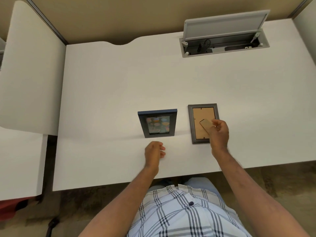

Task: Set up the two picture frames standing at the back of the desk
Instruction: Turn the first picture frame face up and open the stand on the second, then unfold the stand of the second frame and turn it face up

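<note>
Two small picture frames sit near the front middle of the white desk (pixel 111 86). The dark frame (pixel 157 124) on the left stands leaning back, its colourful picture facing me. The grey frame (pixel 190 124) on the right lies face down, brown backing up. Its cardboard stand flap (pixel 204 124) is lifted off the backing. My right hand (pixel 219 134) is over the frame's right side, fingers pinching that flap. My left hand (pixel 154 152) hovers just in front of the dark frame, loosely curled and holding nothing.
At the back right of the desk, a grey cable box (pixel 191 54) is sunk into the top, its lid (pixel 225 25) propped open. A beige partition runs behind the desk. Another white desk (pixel 29 69) adjoins on the left.
</note>
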